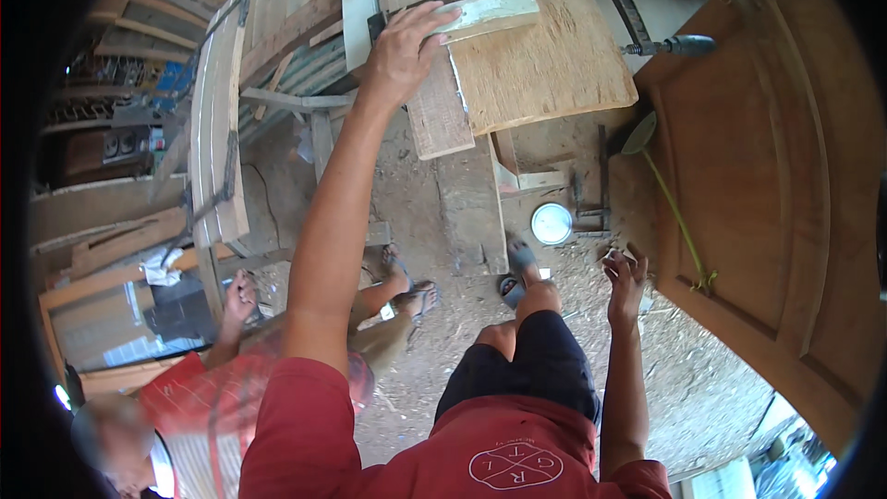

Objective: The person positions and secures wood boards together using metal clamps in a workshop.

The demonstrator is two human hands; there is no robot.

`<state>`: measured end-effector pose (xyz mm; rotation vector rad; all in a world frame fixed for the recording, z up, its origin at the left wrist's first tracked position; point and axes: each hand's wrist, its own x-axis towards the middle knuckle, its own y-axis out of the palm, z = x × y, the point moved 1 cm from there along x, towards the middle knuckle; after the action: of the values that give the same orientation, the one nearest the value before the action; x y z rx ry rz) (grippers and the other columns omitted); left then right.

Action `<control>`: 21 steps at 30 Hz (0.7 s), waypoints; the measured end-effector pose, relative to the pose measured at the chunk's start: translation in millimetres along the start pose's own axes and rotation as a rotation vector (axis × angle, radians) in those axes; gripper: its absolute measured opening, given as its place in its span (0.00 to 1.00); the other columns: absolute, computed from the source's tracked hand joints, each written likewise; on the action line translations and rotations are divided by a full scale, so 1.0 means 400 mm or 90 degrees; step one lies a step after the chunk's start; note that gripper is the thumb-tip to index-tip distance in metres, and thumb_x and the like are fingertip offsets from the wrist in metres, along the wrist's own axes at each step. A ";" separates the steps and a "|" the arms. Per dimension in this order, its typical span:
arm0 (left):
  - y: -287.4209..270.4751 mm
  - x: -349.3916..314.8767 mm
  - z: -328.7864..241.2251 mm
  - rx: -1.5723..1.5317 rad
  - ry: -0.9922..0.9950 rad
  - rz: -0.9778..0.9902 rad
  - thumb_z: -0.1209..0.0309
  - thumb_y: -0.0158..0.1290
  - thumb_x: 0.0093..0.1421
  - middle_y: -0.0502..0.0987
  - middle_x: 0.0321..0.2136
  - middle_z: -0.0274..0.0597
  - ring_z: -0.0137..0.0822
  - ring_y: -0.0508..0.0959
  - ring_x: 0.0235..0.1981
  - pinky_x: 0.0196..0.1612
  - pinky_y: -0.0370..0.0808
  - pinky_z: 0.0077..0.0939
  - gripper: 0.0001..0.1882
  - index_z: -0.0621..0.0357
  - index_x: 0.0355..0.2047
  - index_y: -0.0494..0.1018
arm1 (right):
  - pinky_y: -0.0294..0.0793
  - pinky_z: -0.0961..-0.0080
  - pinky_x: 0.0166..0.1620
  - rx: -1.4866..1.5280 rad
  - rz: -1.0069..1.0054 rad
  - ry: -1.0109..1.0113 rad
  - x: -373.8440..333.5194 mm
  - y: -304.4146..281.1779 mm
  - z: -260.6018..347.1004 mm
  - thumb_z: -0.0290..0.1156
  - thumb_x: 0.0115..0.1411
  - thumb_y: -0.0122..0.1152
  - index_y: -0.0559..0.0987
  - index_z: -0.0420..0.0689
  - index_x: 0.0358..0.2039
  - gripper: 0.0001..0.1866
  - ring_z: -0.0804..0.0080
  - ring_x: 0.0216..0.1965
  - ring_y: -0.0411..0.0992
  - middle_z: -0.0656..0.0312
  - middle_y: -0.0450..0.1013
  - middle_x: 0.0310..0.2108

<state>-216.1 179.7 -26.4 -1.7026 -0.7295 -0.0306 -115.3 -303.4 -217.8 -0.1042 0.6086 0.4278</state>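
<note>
Now the left hand (pixel 403 51) lies on the left end of 1 pale green block (pixel 494 9), atop a wooden board (pixel 545 74).
Its fingers part slightly over the block's end; whether they grip, I cannot tell. The block lies on the board's far part, beside a dark clamp (pixel 624 7) reaching past the right edge. Beyond the board's near edge, open room drops to the ground (pixel 573 337). The right hand (pixel 626 285) hangs well apart, fingers loosely curled, possible contents too small to tell; it has room between 1 round white lid (pixel 552 224) at left and a brown panel (pixel 739 203) at right.
</note>
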 end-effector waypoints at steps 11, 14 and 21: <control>-0.051 -0.268 -0.162 -0.293 -0.154 -0.427 0.65 0.51 0.72 0.74 0.61 0.44 0.37 0.72 0.62 0.66 0.67 0.32 0.22 0.55 0.64 0.72 | 0.71 0.65 0.58 -0.026 0.265 -0.437 0.178 0.167 -0.046 0.38 0.64 0.67 0.69 0.39 0.61 0.29 0.65 0.50 0.74 0.52 0.72 0.51; 0.032 -0.435 -0.176 -0.329 -0.207 -0.663 0.63 0.50 0.73 0.72 0.62 0.49 0.35 0.73 0.61 0.65 0.67 0.31 0.27 0.65 0.67 0.65 | 0.68 0.58 0.62 -0.128 0.423 -0.806 0.094 0.256 0.013 0.37 0.57 0.73 0.73 0.42 0.60 0.32 0.54 0.59 0.70 0.49 0.72 0.55; 0.350 -0.733 -0.161 -0.435 -0.217 -0.812 0.62 0.53 0.72 0.71 0.62 0.48 0.35 0.72 0.61 0.65 0.65 0.31 0.29 0.68 0.66 0.65 | 0.61 0.48 0.64 -0.095 0.426 -1.303 0.114 0.452 -0.002 0.63 0.54 0.68 0.72 0.49 0.66 0.45 0.47 0.65 0.66 0.51 0.66 0.66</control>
<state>-360.9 -19.8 -247.3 -1.5648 -2.1378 -0.9803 -157.9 -123.1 -239.3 0.4009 -1.4592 0.9477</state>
